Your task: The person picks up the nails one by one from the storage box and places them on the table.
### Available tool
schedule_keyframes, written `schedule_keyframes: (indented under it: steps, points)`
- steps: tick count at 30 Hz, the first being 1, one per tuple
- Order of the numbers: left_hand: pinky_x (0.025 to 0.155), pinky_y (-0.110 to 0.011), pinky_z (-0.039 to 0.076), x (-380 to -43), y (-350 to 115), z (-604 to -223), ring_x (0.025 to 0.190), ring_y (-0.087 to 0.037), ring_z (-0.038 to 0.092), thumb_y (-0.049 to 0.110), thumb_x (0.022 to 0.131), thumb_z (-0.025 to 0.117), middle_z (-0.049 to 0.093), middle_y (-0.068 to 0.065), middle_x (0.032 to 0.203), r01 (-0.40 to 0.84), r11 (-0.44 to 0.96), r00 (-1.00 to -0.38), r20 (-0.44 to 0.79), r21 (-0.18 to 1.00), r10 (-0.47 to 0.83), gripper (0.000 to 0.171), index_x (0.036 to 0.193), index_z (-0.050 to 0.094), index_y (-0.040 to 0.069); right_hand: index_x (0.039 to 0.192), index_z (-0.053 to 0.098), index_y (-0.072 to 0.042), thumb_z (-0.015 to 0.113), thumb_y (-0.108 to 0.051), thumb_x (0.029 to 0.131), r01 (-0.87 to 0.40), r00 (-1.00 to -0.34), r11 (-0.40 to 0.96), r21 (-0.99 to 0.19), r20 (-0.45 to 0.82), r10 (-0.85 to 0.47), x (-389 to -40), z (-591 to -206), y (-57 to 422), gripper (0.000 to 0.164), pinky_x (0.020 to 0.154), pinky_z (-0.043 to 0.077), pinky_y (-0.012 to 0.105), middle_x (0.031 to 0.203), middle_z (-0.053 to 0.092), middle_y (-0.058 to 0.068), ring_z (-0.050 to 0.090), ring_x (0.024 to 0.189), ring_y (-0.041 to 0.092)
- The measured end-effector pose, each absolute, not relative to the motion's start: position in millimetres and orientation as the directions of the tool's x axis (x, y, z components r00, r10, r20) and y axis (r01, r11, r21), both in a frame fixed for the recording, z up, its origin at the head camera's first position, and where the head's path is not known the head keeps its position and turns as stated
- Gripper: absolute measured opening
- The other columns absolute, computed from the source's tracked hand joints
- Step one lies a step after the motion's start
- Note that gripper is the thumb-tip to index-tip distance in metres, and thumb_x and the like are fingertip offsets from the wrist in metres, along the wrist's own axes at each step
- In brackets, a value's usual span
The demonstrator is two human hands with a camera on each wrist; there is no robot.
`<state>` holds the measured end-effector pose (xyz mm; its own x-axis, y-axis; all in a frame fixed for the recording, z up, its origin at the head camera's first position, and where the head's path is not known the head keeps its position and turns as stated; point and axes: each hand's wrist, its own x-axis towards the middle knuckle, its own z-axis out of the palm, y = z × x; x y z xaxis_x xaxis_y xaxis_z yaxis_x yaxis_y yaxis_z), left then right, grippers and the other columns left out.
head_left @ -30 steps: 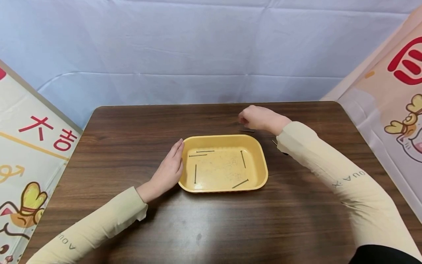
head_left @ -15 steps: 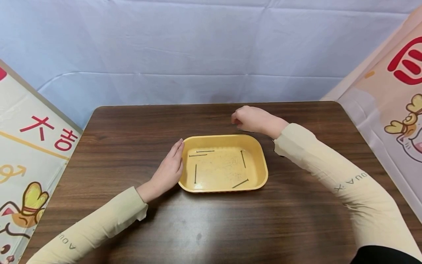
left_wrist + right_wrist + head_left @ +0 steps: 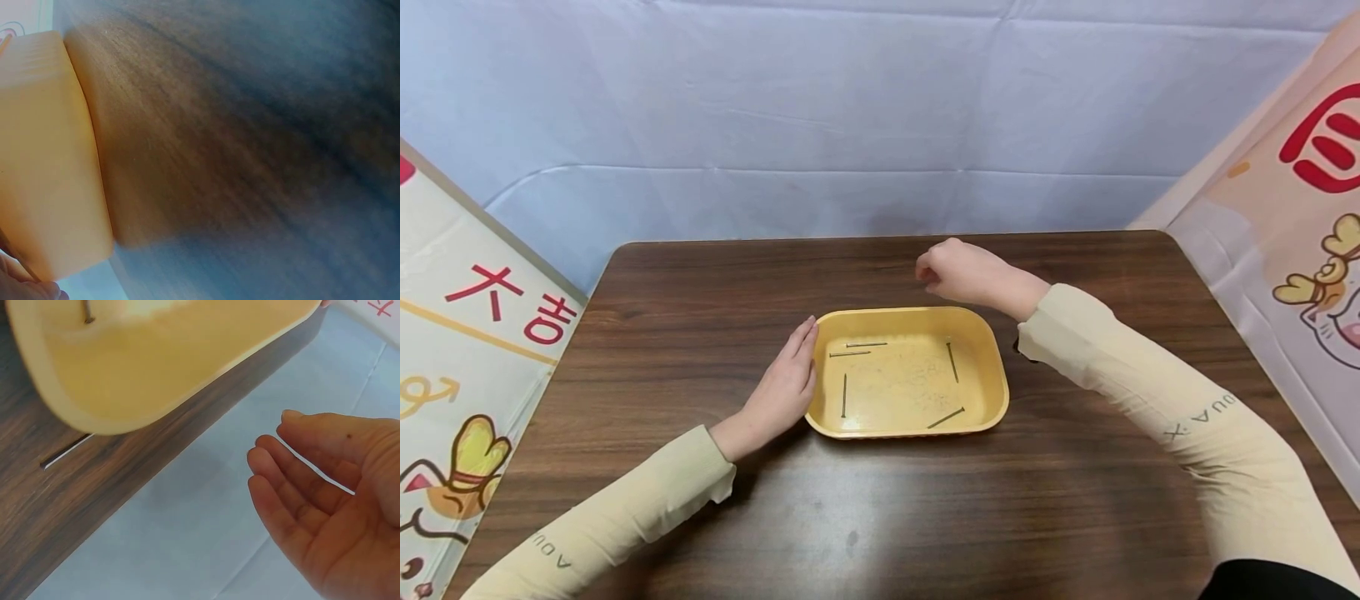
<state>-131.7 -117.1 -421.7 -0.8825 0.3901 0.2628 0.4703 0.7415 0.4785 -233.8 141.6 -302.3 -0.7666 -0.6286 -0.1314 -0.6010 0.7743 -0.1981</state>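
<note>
A yellow plastic tray (image 3: 910,429) sits on the table, with several nails such as this nail (image 3: 844,396) lying loose inside it. My left hand (image 3: 778,392) rests along its left wall, fingers straight; the left wrist view shows fingertips (image 3: 31,289) at the tray's side (image 3: 50,150). Beyond the tray's far rim, my right hand (image 3: 962,271) hovers over the table. In the right wrist view that hand (image 3: 331,494) has loosely bent fingers, and I see nothing held between them. One nail (image 3: 65,452) lies on the table outside the tray, partly hidden by its rim.
The dark wood-grain table (image 3: 880,517) extends around the tray. A pale cloth backdrop (image 3: 850,117) hangs behind its far edge. Printed panels stand at the left (image 3: 482,333) and right (image 3: 1300,250).
My right hand has moved left along the tray's far side, and its arm now covers the loose nails there in the head view. The left hand and tray have stayed still.
</note>
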Motion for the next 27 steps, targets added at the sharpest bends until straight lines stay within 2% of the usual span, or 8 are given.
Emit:
schedule_keyframes:
  steps: [17, 27]
  points:
    - [0.107, -0.04, 0.028, -133, -117, -425, 0.13, -0.03, 0.03, -0.001, 0.09, 0.043, 0.03, -0.024, 0.141, 0.49, 0.734, -0.871, 0.292, 0.471, 0.395, 0.048, 0.134, 0.031, -0.014, 0.099, 0.066, -0.003, 0.059, -0.006, 0.083, -0.534, -0.79, 0.803, -0.263, -0.183, -0.585, -219, -297, 120, 0.018, 0.074, 0.049, 0.032, 0.09, 0.064, 0.007, 0.056, 0.079, 0.018]
    - [0.107, -0.04, 0.028, -134, -117, -425, 0.13, -0.03, 0.031, -0.001, 0.09, 0.042, 0.031, -0.024, 0.141, 0.489, 0.734, -0.872, 0.292, 0.471, 0.394, 0.048, 0.134, 0.031, -0.014, 0.099, 0.067, -0.002, 0.058, -0.007, 0.084, -0.54, -0.769, 0.792, -0.286, -0.214, -0.602, -215, -301, 111, 0.018, 0.076, 0.049, 0.033, 0.091, 0.065, 0.007, 0.058, 0.083, 0.018]
